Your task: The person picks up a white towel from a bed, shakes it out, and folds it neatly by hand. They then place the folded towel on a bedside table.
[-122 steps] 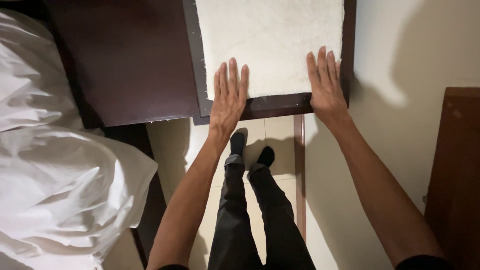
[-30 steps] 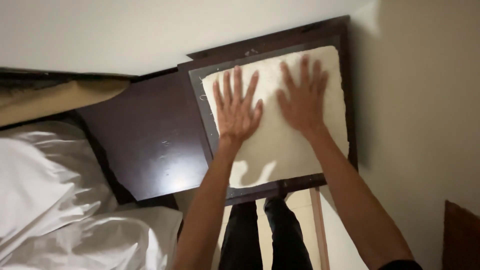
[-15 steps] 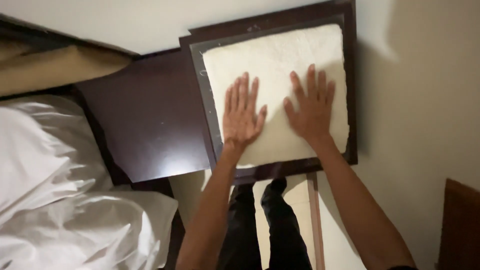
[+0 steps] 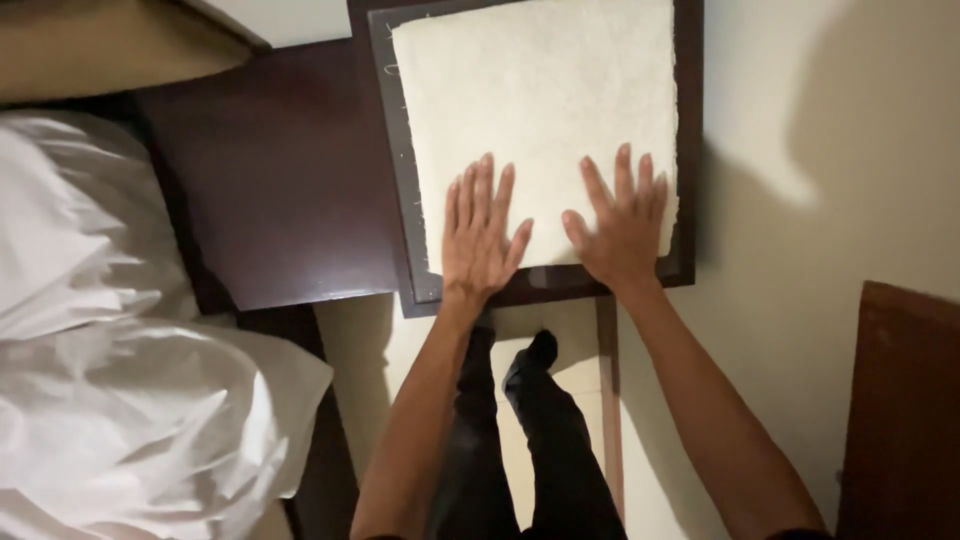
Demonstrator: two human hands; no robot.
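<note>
Both palms flat on a cream towel (image 4: 540, 120) in the upper centre of the frame. Left hand (image 4: 482, 235) and right hand (image 4: 620, 230) pressed on its near edge, fingers straight and spread apart, gripping nothing. Folded into a rough rectangle, long axis running from the lower edge toward the top of the frame, slightly tilted, near edge toward the wrists. Laid on a dark wooden table (image 4: 690, 150) with a grey border showing around the cloth. Just left, a lower dark wooden surface (image 4: 270, 180). White rumpled bedding (image 4: 110, 380) filling the lower left. Pale floor (image 4: 830, 140) on the right, dark wooden furniture (image 4: 905, 410) at lower right. Dark trouser legs (image 4: 520, 450) below.
</note>
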